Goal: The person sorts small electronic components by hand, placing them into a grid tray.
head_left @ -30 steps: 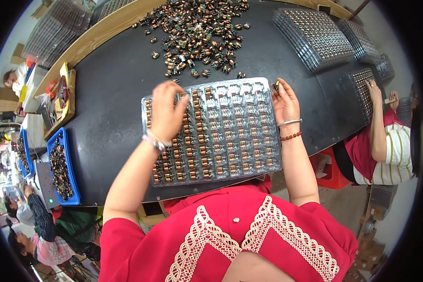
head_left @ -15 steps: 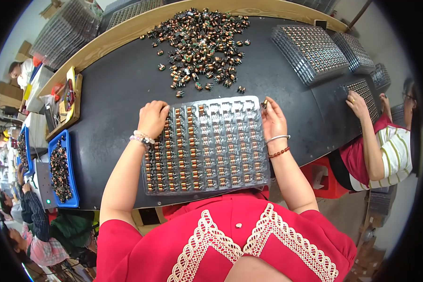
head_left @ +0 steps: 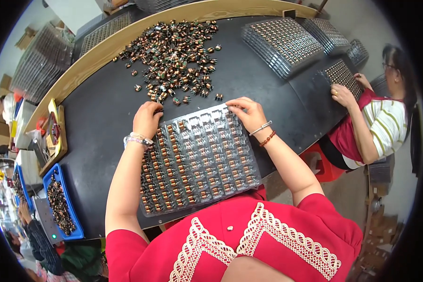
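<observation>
A clear plastic tray (head_left: 203, 197) lies tilted at the table's near edge, close to my body. Small copper-wound coils (head_left: 175, 157) with dark bases fill its left columns; through the clear pockets on the right, copper also shows, perhaps from a layer underneath. My left hand (head_left: 147, 117) is closed on the tray's far left corner, fingers curled over the rim. At the far right corner, my right hand (head_left: 249, 114) pinches with thumb and forefinger; whether a coil is also between them is hidden.
A big heap of loose coils (head_left: 174, 56) lies beyond the tray on the black table (head_left: 105, 117). Stacked filled trays (head_left: 286, 44) stand far right, where a co-worker (head_left: 362, 113) handles another tray. To the left are a blue bin (head_left: 61, 202) of parts and a wooden box (head_left: 54, 138).
My right hand has moved from beside the tray, where it held a small coil, onto the far right corner. The tray now sits more tilted, and the whole view has shifted.
</observation>
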### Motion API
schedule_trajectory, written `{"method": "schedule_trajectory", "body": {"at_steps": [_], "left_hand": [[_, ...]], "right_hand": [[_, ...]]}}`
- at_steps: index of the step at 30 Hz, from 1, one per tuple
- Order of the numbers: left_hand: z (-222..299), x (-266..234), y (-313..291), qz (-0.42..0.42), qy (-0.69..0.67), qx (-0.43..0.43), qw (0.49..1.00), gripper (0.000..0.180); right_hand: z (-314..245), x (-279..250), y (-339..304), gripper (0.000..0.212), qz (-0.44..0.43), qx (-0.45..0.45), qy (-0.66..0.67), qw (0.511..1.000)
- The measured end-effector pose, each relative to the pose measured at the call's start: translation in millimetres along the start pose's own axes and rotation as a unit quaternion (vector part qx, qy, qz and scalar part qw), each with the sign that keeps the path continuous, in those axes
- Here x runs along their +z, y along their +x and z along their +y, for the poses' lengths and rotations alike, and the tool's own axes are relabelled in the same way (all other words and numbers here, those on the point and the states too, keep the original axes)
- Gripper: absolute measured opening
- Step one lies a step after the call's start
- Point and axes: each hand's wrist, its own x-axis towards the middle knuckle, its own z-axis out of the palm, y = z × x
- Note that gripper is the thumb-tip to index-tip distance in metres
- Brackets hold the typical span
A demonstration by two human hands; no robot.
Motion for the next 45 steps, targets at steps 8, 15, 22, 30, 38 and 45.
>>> {"method": "schedule_trajectory", "body": {"at_steps": [8,15,22,30,38,45], "left_hand": [[-2,6,0,0.010,0.004,0.022,1.000,0.018],[5,-2,6,-0.087,-0.018,-0.043,0.995,0.021],[1,7,-1,-0.013,-0.014,0.017,1.000,0.023],[3,5,-2,0.000,-0.026,-0.008,1.000,0.021],[6,4,0,0.007,-0.057,-0.049,0.997,0.020],[4,6,0,0.015,-0.074,-0.082,0.994,0.017]], "right_hand": [[1,1,9,0.015,0.044,0.019,-0.012,0.999],[2,2,6,0.016,0.077,-0.211,-0.198,0.954],[5,-13,11,0.014,0.029,-0.180,-0.219,0.959],[18,-9,9,0.019,-0.043,-0.161,-0.039,0.985],[29,4,9,0.019,-0.030,-0.100,0.078,0.991],[15,-7,9,0.014,-0.002,-0.214,-0.055,0.975]]}}
